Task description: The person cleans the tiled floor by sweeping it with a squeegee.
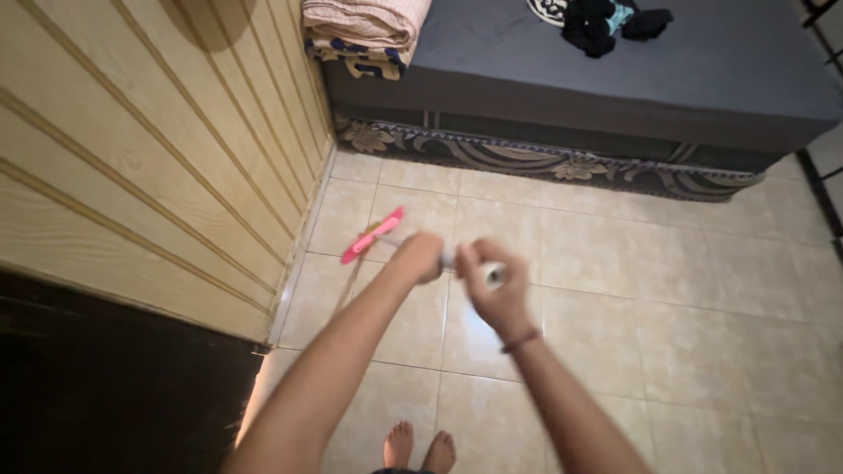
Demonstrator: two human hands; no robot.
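Note:
Both my hands grip the pale handle of a broom [372, 235] whose pink head rests low near the tiled floor by the wall. My left hand [418, 257] is wrapped around the handle lower down, closer to the pink head. My right hand [488, 288] closes over the handle's top end, with a dark band on that wrist. The handle between the hands is mostly hidden by my fingers. My bare feet [420, 448] stand on the beige tiles at the bottom of the view.
A cream panelled wall [149, 149] runs along the left. A low bed with a grey sheet [632, 70] spans the back, with folded blankets [364, 31] and dark clothes [606, 22] on it. Beige floor tiles [667, 290] stretch to the right.

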